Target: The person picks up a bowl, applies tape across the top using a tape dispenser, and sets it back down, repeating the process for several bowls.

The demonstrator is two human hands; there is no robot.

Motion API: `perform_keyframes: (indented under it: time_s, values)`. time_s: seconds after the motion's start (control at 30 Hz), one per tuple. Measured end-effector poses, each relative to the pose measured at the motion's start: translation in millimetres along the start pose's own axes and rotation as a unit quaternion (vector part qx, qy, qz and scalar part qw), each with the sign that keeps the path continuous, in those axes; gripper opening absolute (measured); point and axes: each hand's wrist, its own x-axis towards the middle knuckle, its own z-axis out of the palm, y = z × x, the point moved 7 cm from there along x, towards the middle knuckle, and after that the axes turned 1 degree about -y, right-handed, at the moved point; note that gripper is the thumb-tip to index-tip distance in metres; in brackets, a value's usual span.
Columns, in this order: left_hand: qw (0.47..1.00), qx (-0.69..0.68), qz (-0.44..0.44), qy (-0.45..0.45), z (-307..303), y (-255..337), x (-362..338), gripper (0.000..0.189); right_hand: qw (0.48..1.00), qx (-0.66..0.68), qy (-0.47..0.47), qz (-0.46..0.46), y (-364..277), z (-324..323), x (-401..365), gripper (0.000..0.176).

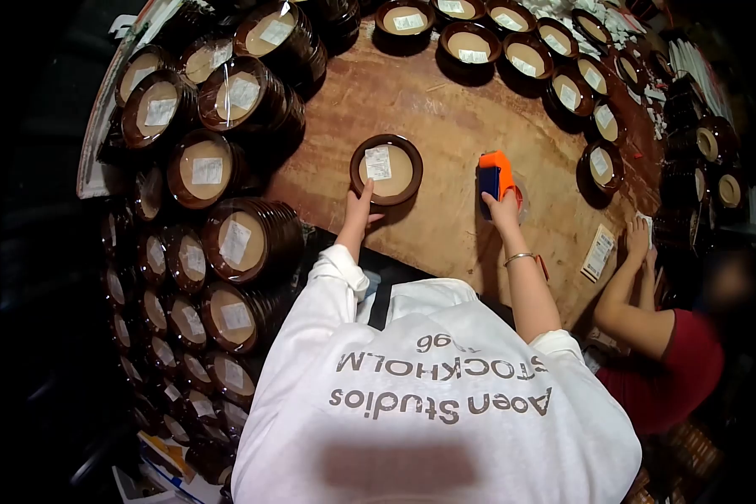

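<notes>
1. Brown and round, a lidded bowl point(385, 170) is sitting alone on the wooden desk point(445, 126) in the head view, carrying a white label on its paper lid.
2. The left hand point(357, 212) is touching the bowl's near rim, its grip lying loose and unclosed, thumb against the edge.
3. The right hand point(504, 207), right of the bowl, is wrapping its grip around an orange and blue tool point(494, 175).
4. Stacked bowls point(227, 168) are crowding left of the bowl, and a row of bowls point(521, 55) is curving beyond it.
5. Far right of the bowl, a co-worker's hands point(640, 239) are resting beside a label sheet point(598, 252).
</notes>
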Motion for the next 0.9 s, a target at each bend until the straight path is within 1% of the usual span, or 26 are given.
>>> perform_keyframes:
  time_s: [0.03, 0.1, 0.13, 0.17, 0.23, 0.27, 0.3, 0.37, 0.4, 0.43, 0.5, 0.57, 0.63, 0.67, 0.7, 0.73, 0.77, 0.8, 0.83, 0.87, 0.9]
  values:
    - [1.0, -0.002, 0.005, -0.002, 3.0, 3.5, -7.7, 0.065, 1.0, 0.001, 0.004, -0.004, 0.6, -2.9, 6.4, 0.041]
    - [0.988, -0.156, 0.011, -0.007, 3.9, 2.2, -28.0, 0.059, 0.991, 0.028, -0.094, 0.089, 12.9, 9.7, 13.8, 0.046]
    - [0.978, -0.207, -0.005, -0.027, -1.4, -8.4, -21.3, 0.058, 0.987, 0.088, -0.106, 0.087, 8.1, 9.0, 12.8, 0.046]
    - [0.978, -0.209, -0.004, -0.027, -8.7, -17.4, -12.8, 0.058, 0.99, 0.032, -0.102, 0.094, 7.1, 6.3, 18.0, 0.047]
    - [0.981, -0.173, 0.076, -0.045, -16.0, -20.7, -13.1, 0.05, 0.989, 0.044, -0.088, 0.114, -2.1, 4.7, 23.6, 0.047]
    - [0.986, -0.141, 0.073, -0.055, -17.9, -24.4, -8.3, 0.048, 0.986, 0.055, -0.094, 0.122, -6.7, 9.8, 28.2, 0.049]
    - [0.993, -0.105, 0.035, -0.037, -15.6, -26.3, -11.6, 0.049, 0.987, 0.047, -0.098, 0.115, -15.0, 19.1, 30.5, 0.049]
    - [0.975, -0.19, 0.028, -0.114, -7.7, -30.1, -4.7, 0.052, 0.995, -0.06, -0.045, 0.067, -40.8, 29.5, 40.1, 0.051]
    - [0.975, -0.195, 0.028, -0.106, -8.8, -33.0, -3.1, 0.055, 0.997, -0.048, -0.049, 0.034, -57.1, 37.4, 37.2, 0.05]
    - [0.972, -0.21, 0.028, -0.096, -13.3, -31.8, -4.5, 0.055, 0.996, -0.06, -0.058, 0.024, -59.7, 48.1, 37.4, 0.05]
    - [0.916, -0.329, 0.031, -0.226, -2.8, -23.6, -12.9, 0.062, 0.994, -0.097, -0.045, -0.006, -63.6, 60.2, 35.7, 0.053]
    - [0.939, -0.307, -0.01, -0.154, 0.0, -40.2, -1.0, 0.074, 0.99, -0.127, -0.065, -0.01, -72.4, 63.6, 29.0, 0.054]
    - [0.916, -0.38, -0.03, -0.128, 8.4, -44.7, 4.5, 0.075, 0.984, -0.153, -0.084, 0.045, -73.4, 58.1, 20.8, 0.05]
    - [0.912, -0.39, -0.032, -0.121, 11.6, -43.4, 4.2, 0.075, 0.982, -0.166, -0.088, 0.034, -72.4, 57.0, 21.9, 0.05]
    - [0.904, -0.402, 0.004, -0.147, 17.3, -50.0, 14.9, 0.076, 0.989, -0.127, -0.076, -0.01, -72.7, 53.6, 26.4, 0.047]
    - [0.905, -0.408, -0.004, -0.12, 19.5, -55.5, 17.0, 0.077, 0.992, -0.09, -0.067, -0.051, -80.3, 47.8, 24.7, 0.043]
    - [0.906, -0.413, -0.012, -0.092, 20.7, -60.8, 19.2, 0.077, 0.99, -0.106, -0.074, -0.058, -83.5, 48.2, 24.2, 0.043]
    - [0.9, -0.427, -0.011, -0.085, 20.0, -55.0, 16.3, 0.077, 0.989, 0.041, -0.085, -0.11, -113.4, 51.0, 10.2, 0.04]
    - [0.912, -0.405, -0.014, -0.067, 16.0, -45.1, 6.4, 0.077, 0.965, 0.188, -0.097, -0.153, -134.6, 50.7, -0.1, 0.037]
    - [0.923, -0.381, -0.019, -0.049, 12.6, -38.2, -3.9, 0.077, 0.969, 0.108, -0.133, -0.18, -145.1, 60.3, -0.2, 0.037]
    - [0.92, -0.389, -0.023, -0.044, 11.3, -34.1, -7.3, 0.077, 0.968, 0.102, -0.141, -0.181, -147.8, 73.8, 6.1, 0.037]
